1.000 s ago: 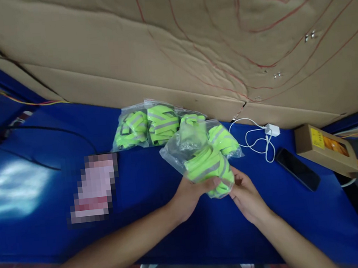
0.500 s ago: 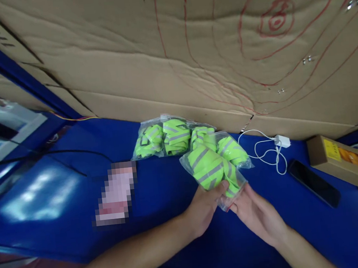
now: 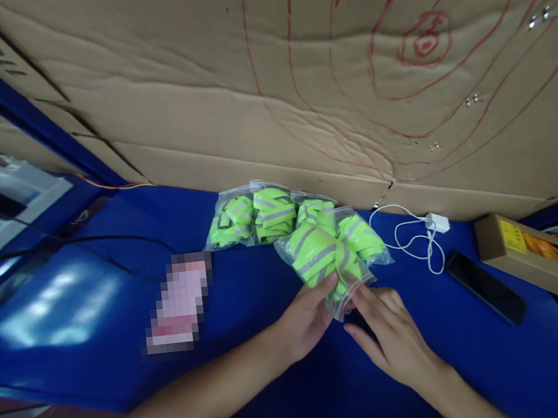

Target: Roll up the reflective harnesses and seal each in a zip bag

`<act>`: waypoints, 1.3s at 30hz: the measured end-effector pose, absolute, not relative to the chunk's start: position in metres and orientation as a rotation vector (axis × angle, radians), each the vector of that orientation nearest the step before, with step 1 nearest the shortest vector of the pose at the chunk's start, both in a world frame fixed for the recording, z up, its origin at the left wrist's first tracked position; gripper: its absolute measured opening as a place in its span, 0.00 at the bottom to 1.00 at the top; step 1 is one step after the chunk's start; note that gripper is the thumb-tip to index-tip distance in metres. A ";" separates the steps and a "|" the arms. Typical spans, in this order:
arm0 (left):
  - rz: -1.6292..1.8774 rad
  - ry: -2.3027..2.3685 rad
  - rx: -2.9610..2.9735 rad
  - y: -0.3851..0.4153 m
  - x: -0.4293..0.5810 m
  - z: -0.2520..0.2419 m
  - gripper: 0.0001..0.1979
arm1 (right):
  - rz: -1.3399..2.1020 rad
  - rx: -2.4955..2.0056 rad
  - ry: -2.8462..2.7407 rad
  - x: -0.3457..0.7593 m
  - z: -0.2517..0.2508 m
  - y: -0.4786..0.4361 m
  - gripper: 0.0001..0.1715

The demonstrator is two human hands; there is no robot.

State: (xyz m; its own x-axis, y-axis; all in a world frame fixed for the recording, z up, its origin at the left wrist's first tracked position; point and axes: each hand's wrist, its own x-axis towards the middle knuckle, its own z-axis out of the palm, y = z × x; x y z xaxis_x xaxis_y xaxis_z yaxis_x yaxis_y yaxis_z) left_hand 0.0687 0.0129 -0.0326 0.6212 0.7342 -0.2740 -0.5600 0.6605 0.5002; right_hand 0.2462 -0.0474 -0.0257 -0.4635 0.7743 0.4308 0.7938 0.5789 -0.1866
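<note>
A clear zip-lock bag [image 3: 317, 258] packed with folded neon-green straps with grey reflective stripes is held up over the blue tabletop. My left hand [image 3: 310, 319] is closed round its lower left side, thumb on top. At the bag's near end, my right hand [image 3: 396, 329] touches the zip edge with its stretched fingers, the thumb spread apart below. Some of those fingertips are hidden at the plastic. Behind it are similar bags: a left bag [image 3: 233, 220], a middle bag [image 3: 274, 213], a partly covered bag [image 3: 315, 213] and a right bag [image 3: 362, 237].
A cardboard panel [image 3: 188, 99] with red drawn rings stands behind the blue table [image 3: 248, 292]. On the right are a white charger with cable [image 3: 436, 222], a black phone [image 3: 486, 287] and a brown box [image 3: 533, 259]. Leftward lie a blurred-out pink item [image 3: 182, 302] and a black cable [image 3: 112, 236].
My right hand has turned from under the bag's near end to its top right, fingers now at the zip edge and thumb apart. The bag has shifted slightly left with my left hand.
</note>
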 end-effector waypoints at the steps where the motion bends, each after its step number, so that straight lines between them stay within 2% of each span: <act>1: 0.752 0.484 0.385 0.011 0.069 -0.034 0.20 | -0.039 -1.252 -2.369 0.243 -0.026 -0.048 0.22; 3: 0.727 0.486 0.383 0.005 0.071 -0.036 0.22 | -0.035 -1.268 -2.404 0.238 -0.026 -0.048 0.18; 10: 0.673 0.493 0.398 -0.009 0.077 -0.035 0.23 | -0.256 -1.419 -2.409 0.226 -0.034 -0.056 0.26; 14: 0.635 0.483 0.446 -0.006 0.078 -0.033 0.22 | -0.043 -1.554 -2.304 0.222 -0.029 -0.061 0.32; 16: 0.609 0.490 0.542 -0.005 0.078 -0.031 0.25 | 0.140 -1.608 -2.219 0.228 -0.023 -0.061 0.33; 18: 0.510 0.460 0.749 -0.007 0.074 -0.027 0.27 | 0.300 -1.624 -2.123 0.239 -0.016 -0.059 0.32; 21: 0.382 0.488 1.279 -0.013 0.061 -0.017 0.22 | 0.441 -1.565 -1.956 0.260 -0.006 -0.052 0.29; 23: 0.559 0.628 1.673 -0.014 0.053 -0.009 0.12 | 0.480 -1.480 -1.881 0.267 -0.001 -0.050 0.28; 24: 0.668 0.659 1.834 -0.012 0.050 -0.007 0.13 | 0.485 -1.432 -1.873 0.268 0.001 -0.051 0.29; 26: 0.849 0.679 2.051 -0.004 0.048 -0.002 0.27 | 0.495 -1.308 -1.950 0.266 0.004 -0.056 0.31; 28: 0.894 0.650 2.148 0.005 0.048 0.001 0.34 | 0.475 -1.162 -2.081 0.264 0.006 -0.062 0.34; 30: 0.873 0.648 2.130 0.011 0.046 0.007 0.30 | 0.335 -1.086 -2.119 0.265 0.008 -0.067 0.37; 33: 0.870 0.661 1.846 0.014 0.038 0.017 0.21 | 0.164 -1.204 -1.910 0.272 0.011 -0.065 0.42; 35: 0.863 0.667 1.577 0.015 0.032 0.018 0.16 | 0.393 -1.274 -1.792 0.275 0.011 -0.059 0.38; 37: 0.843 0.667 1.385 0.016 0.030 0.009 0.14 | 0.666 -1.271 -1.728 0.272 0.007 -0.054 0.24; 39: 0.818 0.668 1.242 0.018 0.031 -0.007 0.16 | 1.035 -1.189 -1.692 0.265 0.002 -0.049 0.09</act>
